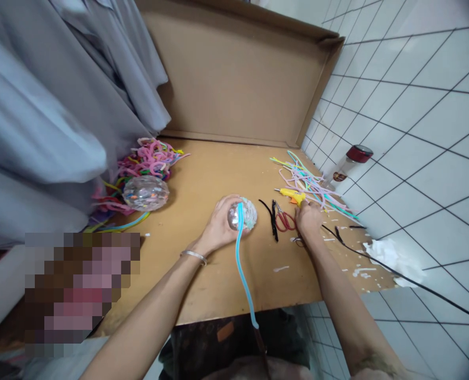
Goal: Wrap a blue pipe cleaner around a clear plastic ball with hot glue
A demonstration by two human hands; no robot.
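Note:
My left hand [220, 224], a bracelet at its wrist, is wrapped around a small clear, shiny ball [250, 214] over the middle of the table. A light blue pipe cleaner [241, 258] lies against the ball's near side and trails down past the table's front edge. Farther right, my right hand [309, 217] is closed on the handle of a yellow hot glue gun [293, 195], whose nozzle points left. Red-handled scissors [285, 219] and black twisted strips [274, 221] lie on the table between my hands.
Mixed pipe cleaners [151, 158] heap at the left behind a clear ribbed globe [146, 193]. More pipe cleaners [307, 179], a red-lidded jar [347, 163], crumpled tissue [396, 261] and a black cord [376, 259] are at the right. Cardboard [238, 74] stands behind; a blurred person's part [84, 290] shows left.

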